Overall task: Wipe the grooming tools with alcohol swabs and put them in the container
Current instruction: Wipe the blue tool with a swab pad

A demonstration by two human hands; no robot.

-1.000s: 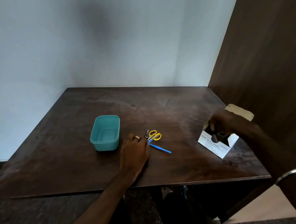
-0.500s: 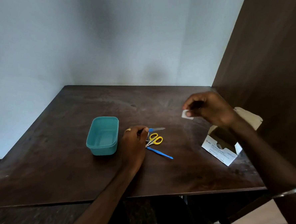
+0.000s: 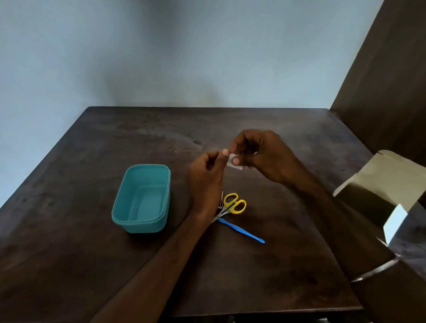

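A small white alcohol swab packet (image 3: 235, 162) is held above the table between both hands. My right hand (image 3: 262, 155) pinches its right side, and my left hand (image 3: 206, 176) pinches its left edge with thumb and finger. Below the hands, on the dark wooden table (image 3: 77, 240), lie yellow-handled scissors (image 3: 234, 204), a thin metal tool (image 3: 221, 201) partly hidden by my left wrist, and a blue tool (image 3: 243, 230). The teal container (image 3: 128, 221) stands to the left of them with nothing in it.
An open white swab box (image 3: 385, 187) with its flap up stands at the table's right edge, next to a dark wooden panel (image 3: 398, 85). A pale wall runs behind the table.
My right hand took a swab packet from the box and carried it left to the middle. My left hand rose off the table by the tools and met the packet.
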